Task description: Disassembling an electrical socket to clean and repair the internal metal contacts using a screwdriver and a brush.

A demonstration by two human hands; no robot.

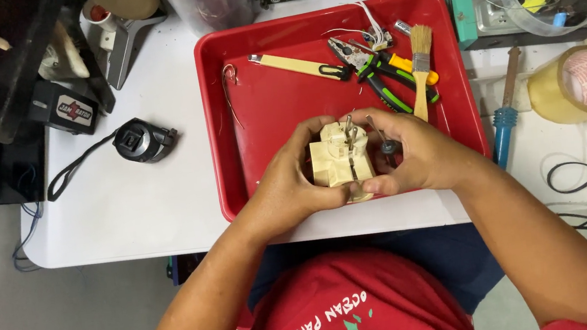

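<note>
Hands — left (294,180), right (410,155) — clasping cream plug (340,154) over red tray (278,93); casing intact, pliers (378,68) and brush (420,62) untouched behind.

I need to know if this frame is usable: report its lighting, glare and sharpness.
Head view: even, bright light with soft shadows; mild glare on the glossy red plastic tray; the cream plastic block with metal pins between the left hand and right hand is sharp; edges bend slightly from wide-angle distortion.

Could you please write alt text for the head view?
Both hands, left and right, grip a cream plug over a red tray; the tray holds pliers, a brush and a knife.
</note>
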